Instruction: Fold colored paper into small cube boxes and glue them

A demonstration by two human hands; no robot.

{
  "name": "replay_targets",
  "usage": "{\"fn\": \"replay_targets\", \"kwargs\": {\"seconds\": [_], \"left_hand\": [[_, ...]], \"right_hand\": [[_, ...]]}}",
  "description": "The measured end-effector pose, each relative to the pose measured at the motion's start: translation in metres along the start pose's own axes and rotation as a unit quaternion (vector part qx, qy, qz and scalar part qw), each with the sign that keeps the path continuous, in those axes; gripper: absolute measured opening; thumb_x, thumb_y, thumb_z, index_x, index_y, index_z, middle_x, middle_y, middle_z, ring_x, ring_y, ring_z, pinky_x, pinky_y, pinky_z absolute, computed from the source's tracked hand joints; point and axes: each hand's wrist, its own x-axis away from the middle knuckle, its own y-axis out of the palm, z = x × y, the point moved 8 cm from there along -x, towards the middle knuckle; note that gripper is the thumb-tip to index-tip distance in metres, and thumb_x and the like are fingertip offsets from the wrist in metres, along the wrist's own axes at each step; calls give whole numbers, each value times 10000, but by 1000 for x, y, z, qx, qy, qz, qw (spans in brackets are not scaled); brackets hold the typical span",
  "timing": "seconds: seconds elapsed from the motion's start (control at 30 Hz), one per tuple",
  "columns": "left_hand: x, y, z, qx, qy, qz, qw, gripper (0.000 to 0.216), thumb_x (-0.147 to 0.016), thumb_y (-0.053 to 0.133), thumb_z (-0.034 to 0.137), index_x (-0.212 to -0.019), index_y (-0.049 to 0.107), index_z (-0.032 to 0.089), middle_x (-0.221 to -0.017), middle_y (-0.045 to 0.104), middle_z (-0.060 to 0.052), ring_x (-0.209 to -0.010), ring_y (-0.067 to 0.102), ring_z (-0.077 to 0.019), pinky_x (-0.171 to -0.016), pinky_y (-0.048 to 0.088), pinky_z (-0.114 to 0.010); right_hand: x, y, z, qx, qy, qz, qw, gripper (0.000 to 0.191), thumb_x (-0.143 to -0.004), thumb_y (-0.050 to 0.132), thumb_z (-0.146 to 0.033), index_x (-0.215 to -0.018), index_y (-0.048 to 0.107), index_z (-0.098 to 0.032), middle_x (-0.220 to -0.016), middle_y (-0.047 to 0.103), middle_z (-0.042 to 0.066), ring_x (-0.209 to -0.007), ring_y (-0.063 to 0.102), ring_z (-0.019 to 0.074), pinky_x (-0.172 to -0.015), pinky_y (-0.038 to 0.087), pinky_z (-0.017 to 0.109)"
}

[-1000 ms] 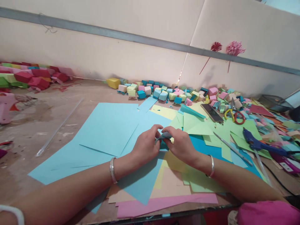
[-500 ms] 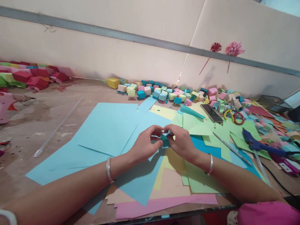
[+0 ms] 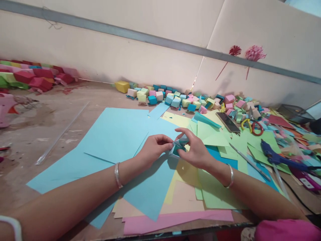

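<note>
A small folded light-blue paper box [image 3: 177,149] is held up between my two hands, its open side with folded flaps partly in view. My left hand [image 3: 155,148] pinches its left edge between thumb and fingers. Around its right side curl the thumb and fingers of my right hand [image 3: 197,149]. Beneath both hands lie light-blue paper sheets [image 3: 112,134], overlapping yellow, peach and green ones.
Small folded paper boxes [image 3: 169,99] line the wall. To the right lie a phone [image 3: 227,122], scissors [image 3: 252,125], a craft knife [image 3: 249,162], a blue glue gun [image 3: 281,157] and green paper [image 3: 215,190]. A clear stick [image 3: 62,133] lies at left.
The paper box has turned and shows more of its folded inside. My right hand has opened wider around it, while my left fingers have closed in on its edge.
</note>
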Motion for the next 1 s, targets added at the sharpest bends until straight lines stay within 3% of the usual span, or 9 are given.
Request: {"fn": "replay_targets", "kwargs": {"seconds": [0.27,0.5,0.7,0.9,1.0], "left_hand": [[-2,4,-7,46,-31,-39,998,113,-676,729,236,-746,701,150,-738,673,-32,-663,576,-124,-638,445,-274],[-2,7,-13,70,-45,-69,994,137,-633,762,217,-723,689,143,-713,648,-22,-652,550,-119,-636,408,-277],[1,12,-6,17,-24,-88,996,110,-635,748,203,-686,663,156,-656,614,12,-607,497,-104,-584,349,-258],[2,12,-2,18,-19,-80,996,146,-643,743,232,-731,669,143,-663,617,-4,-621,517,-116,-610,373,-267],[-1,9,1,13,-3,-80,997,163,-656,739,260,-735,661,140,-663,603,0,-620,504,-112,-601,358,-258]], "right_hand": [[-1,-5,6,-43,19,36,998,437,-759,534,-99,-1176,478,-218,-897,627,27,-806,602,153,-745,495,296],[2,4,-4,-26,-22,-13,999,523,-740,516,-62,-1228,451,-237,-905,573,16,-841,565,144,-787,481,295],[4,3,-9,-40,-27,1,999,538,-725,502,-37,-1227,445,-223,-888,536,13,-829,549,134,-759,484,266],[5,-6,-2,-73,10,55,996,696,-745,572,-83,-1379,332,-240,-901,612,16,-797,596,141,-757,503,290],[1,-12,1,-81,29,60,994,675,-710,644,-110,-1335,421,-233,-890,646,13,-790,617,150,-764,511,301]]}}
